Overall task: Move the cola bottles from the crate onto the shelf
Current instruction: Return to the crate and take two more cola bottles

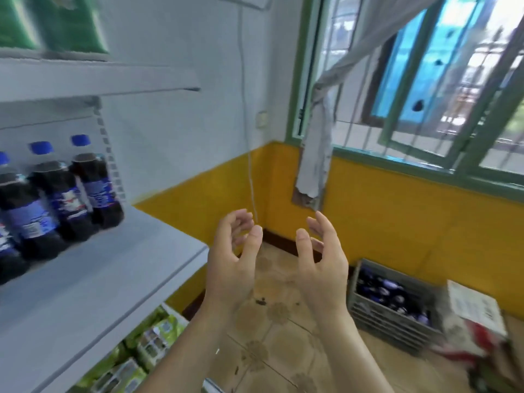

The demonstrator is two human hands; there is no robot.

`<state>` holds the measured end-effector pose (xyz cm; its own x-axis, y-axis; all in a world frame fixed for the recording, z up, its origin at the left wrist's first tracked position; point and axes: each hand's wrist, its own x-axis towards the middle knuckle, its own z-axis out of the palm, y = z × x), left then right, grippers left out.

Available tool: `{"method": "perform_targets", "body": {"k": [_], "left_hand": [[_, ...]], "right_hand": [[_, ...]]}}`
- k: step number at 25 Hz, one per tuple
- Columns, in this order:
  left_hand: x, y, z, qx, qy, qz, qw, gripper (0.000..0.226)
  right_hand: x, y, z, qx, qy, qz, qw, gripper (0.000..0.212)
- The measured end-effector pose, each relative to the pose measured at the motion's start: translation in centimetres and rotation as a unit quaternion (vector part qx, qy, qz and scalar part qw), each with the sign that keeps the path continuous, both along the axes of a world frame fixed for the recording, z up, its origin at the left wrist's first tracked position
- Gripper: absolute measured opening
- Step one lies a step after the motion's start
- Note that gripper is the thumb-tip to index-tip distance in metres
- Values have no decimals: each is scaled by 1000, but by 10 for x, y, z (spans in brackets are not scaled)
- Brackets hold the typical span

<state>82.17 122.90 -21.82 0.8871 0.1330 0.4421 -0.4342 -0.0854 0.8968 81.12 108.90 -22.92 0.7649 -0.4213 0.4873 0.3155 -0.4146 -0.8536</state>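
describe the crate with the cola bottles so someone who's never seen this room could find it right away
Find the yellow lower wall under the green-framed window. On the tiled floor against that wall, at the right, sits a grey slatted plastic crate with dark bottles with blue caps inside. The red and white packaging beside it is solid, not slatted.

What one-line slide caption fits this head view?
Both empty hands, left and right, raised between shelf holding cola bottles and floor crate of bottles.

no legible text, cola bottles (68, 194) labels blurred, paper sheet (473, 304) print unreadable
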Motion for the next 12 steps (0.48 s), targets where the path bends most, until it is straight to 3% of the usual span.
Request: {"method": "perform_targets", "body": {"k": [5,12], "left_hand": [[-15,-84,0,2,10,-83,996,53],[-42,-207,1,25,18,-172,985,49]], "right_hand": [[-42,-82,-2,-7,5,-111,994,65],[-98,-191,-7,0,23,-202,979,60]]}}
